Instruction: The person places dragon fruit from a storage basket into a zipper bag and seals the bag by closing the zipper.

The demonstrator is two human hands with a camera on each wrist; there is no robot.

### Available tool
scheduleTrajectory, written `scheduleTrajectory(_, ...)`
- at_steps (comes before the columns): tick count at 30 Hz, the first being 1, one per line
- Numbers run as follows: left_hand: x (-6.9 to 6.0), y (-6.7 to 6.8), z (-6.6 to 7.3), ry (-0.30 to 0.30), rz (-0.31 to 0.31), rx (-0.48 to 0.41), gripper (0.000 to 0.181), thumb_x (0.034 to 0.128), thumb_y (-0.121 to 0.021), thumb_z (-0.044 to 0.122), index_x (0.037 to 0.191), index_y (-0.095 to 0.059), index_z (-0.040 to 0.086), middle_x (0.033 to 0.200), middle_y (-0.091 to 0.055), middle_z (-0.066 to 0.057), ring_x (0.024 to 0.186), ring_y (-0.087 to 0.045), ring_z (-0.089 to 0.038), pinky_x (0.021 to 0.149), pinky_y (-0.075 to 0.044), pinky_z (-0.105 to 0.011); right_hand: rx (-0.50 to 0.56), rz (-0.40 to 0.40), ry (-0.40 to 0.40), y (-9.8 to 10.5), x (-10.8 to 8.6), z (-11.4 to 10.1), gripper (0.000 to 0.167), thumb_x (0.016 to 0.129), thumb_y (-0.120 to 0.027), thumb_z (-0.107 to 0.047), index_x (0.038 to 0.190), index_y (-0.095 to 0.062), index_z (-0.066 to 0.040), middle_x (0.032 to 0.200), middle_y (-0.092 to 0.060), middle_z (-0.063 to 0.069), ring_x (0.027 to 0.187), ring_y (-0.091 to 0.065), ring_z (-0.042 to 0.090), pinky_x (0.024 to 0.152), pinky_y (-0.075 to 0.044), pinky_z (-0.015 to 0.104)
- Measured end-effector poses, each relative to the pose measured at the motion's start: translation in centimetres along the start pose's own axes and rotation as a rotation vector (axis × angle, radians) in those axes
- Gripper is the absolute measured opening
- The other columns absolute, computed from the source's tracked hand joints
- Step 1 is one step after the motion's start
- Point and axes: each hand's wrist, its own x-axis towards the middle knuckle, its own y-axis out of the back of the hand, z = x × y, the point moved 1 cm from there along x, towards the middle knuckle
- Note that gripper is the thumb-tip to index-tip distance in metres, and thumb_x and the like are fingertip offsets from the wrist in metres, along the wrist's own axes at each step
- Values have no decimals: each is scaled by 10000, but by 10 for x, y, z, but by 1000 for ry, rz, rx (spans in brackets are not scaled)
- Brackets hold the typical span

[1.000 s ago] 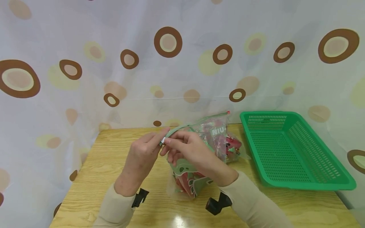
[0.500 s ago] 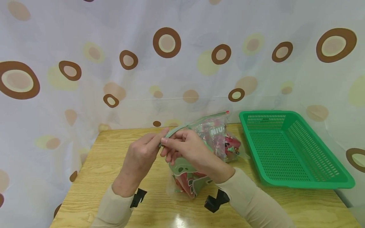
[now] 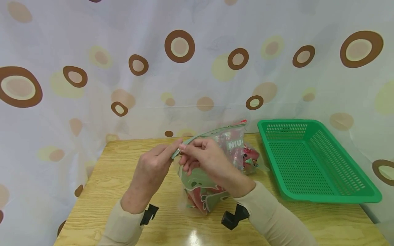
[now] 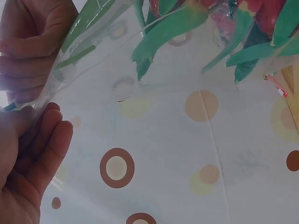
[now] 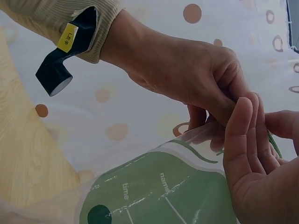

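Note:
A clear zip bag (image 3: 200, 179) with green and white printing stands on the wooden table, its zip strip (image 3: 212, 131) slanting up to the right. Red and green items (image 4: 187, 28) show through the plastic; their kind is unclear. My left hand (image 3: 154, 167) pinches the bag's left top corner between thumb and forefinger. Close beside it, my right hand (image 3: 204, 157) pinches the strip, thumb on top and the other fingers curled below. In the right wrist view the words "name" and "time" show on the bag's green panel (image 5: 154, 191).
Behind the bag, to its right, lies another clear packet (image 3: 251, 158) with red contents. A green plastic basket (image 3: 278, 171) stands at the table's right. A dotted curtain (image 3: 206, 78) hangs behind the wooden table (image 3: 123, 171).
My right thumb has shifted slightly right along the zip strip, away from my left fingertips. The bag's upper edge has tilted a little; my left hand stays at the corner.

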Motion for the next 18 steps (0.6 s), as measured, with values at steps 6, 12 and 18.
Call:
scheduleTrajectory(6,0,1,1,13,9,-7,500,749,-783,-117,1209,-697,59,750,-664,-81,589,-631,-155,546,-565,-242,70,16,0,5,1,0,306,994,-603,-198,943,-590,104,727,-678,32,590,-636,147,567,-565,263)
scheduleTrajectory(12,-1,2,0,20,10,-14,480,757,-785,-96,1202,-699,64,750,-673,-82,613,-666,-172,581,-586,-256,143,21,-1,10,1,-1,272,1003,-590,-185,954,-600,83,728,-684,24,598,-642,128,564,-565,246)
scheduleTrajectory(18,-3,3,-1,28,-2,-23,486,749,-790,-96,1200,-698,60,766,-687,-86,649,-690,-182,603,-594,-265,189,23,-7,16,1,0,245,1014,-569,-193,870,-631,-5,716,-684,10,596,-645,106,565,-569,233)
